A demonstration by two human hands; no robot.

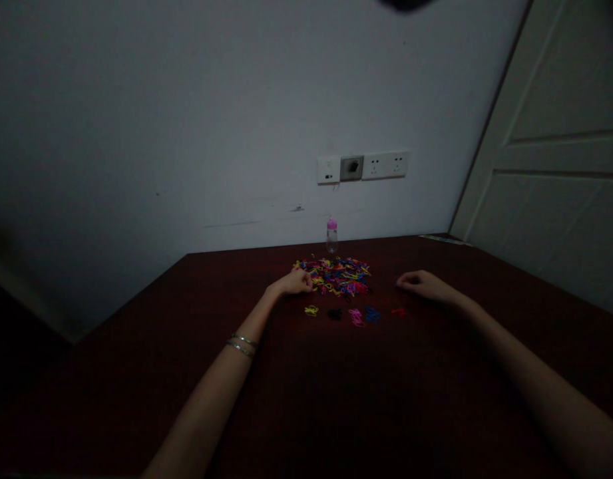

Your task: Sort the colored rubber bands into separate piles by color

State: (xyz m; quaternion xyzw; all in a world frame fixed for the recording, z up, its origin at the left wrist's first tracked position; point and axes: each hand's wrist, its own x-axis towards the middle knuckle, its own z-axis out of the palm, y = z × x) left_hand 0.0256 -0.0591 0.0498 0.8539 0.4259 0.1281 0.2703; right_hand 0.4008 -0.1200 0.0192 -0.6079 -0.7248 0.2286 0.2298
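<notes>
A loose pile of small coloured elastic bands (342, 274) lies on the dark red-brown table. At its left edge is my left hand (298, 282), fingers curled in; whatever they may pinch is hidden. To the right of the pile, apart from it, my right hand (422, 283) rests low with thumb and fingers drawn together; nothing can be made out in them. In front of the pile runs a row of small groups: yellow bands (311, 311), black bands (335, 314), pink bands (356, 317), blue bands (371, 314) and red bands (399, 311).
Behind the pile, close to the wall, a small clear bottle (332, 239) with a pink top stands upright. Sockets (385, 165) are set in the wall above the table (326, 399). A pale panelled door (550, 159) is at the right. The room is dim.
</notes>
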